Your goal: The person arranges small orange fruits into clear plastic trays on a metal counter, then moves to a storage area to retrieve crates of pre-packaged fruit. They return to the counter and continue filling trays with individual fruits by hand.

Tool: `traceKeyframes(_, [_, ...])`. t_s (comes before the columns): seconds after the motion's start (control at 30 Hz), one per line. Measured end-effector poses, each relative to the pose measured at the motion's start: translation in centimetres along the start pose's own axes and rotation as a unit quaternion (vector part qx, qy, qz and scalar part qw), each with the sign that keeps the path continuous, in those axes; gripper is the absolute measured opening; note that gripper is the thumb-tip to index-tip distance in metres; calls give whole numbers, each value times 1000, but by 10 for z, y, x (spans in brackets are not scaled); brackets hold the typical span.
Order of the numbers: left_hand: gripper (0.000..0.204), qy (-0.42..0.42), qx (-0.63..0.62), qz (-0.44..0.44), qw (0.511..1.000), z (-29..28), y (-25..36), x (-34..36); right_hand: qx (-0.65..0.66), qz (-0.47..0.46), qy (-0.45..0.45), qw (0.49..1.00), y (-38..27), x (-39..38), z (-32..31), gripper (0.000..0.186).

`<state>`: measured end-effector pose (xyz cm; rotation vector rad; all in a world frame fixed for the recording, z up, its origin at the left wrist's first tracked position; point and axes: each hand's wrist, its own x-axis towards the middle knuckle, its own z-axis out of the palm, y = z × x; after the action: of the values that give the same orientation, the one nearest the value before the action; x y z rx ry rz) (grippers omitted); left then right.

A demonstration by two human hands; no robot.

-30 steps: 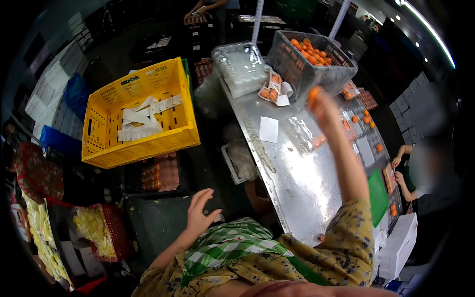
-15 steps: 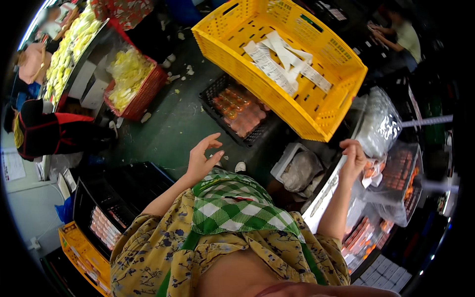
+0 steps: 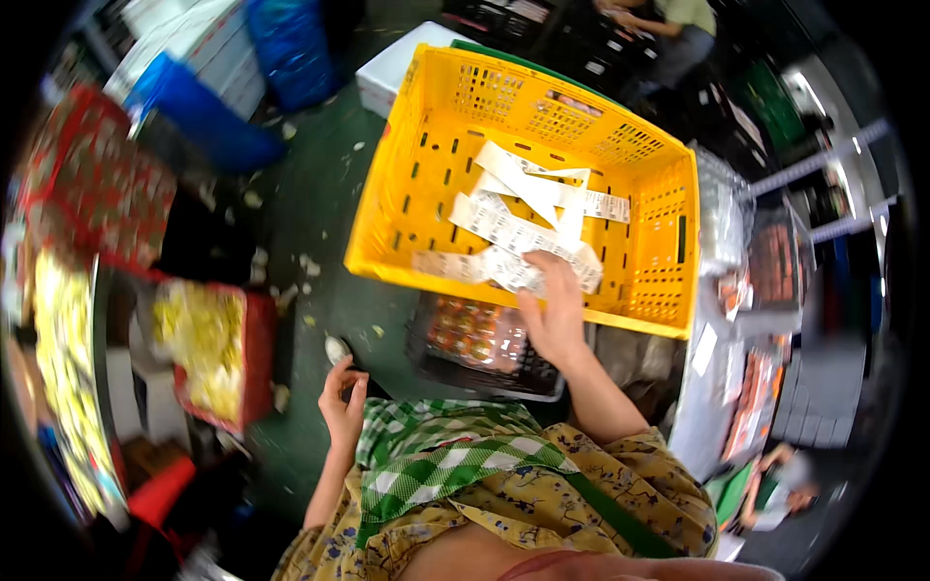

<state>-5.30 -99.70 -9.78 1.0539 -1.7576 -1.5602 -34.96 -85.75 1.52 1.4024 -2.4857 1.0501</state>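
Note:
A yellow plastic crate (image 3: pixel 387 228) with slotted walls stands in front of me. Several white printed label strips (image 3: pixel 533 235) lie crossed over one another on its floor. My right hand (image 3: pixel 557 315) reaches over the crate's near wall to the nearest strips. Its thumb and fingers are apart at the paper, and no strip is lifted. Out to the left, over the floor, my left hand (image 3: pixel 342 402) hangs with loosely bent fingers, apart from each other, and holds nothing.
Below the yellow crate sits a black crate (image 3: pixel 418 334) with packed tomatoes. A red basket (image 3: pixel 257 353) of yellow-green leaves stands left. At right is a metal table (image 3: pixel 693 402) with wrapped packs. A blue bag (image 3: pixel 291 53) and white foam boxes stand at the back. Another person works at far right.
My right hand has moved from beside the table into the yellow crate at the labels. My left hand has dropped lower and left. The view has turned rightward.

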Motion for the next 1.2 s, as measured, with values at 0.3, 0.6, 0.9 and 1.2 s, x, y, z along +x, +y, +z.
traceKeyframes(0.3, [35, -65, 11, -46, 997, -189, -11, 203, -207, 373, 74, 901, 8, 13, 63, 22])
traceKeyframes(0.6, [33, -257, 22, 2, 966, -125, 38, 385, -265, 384, 86, 880, -11, 35, 74, 20])
traceKeyframes(0.9, [31, -397, 25, 34, 917, -44, 74, 523, -406, 424, 97, 804, -16, 44, 81, 19])
traceKeyframes(1.2, [31, -542, -30, -23, 840, 87, 86, 655, -494, 533, 127, 675, -26, 57, 100, 38])
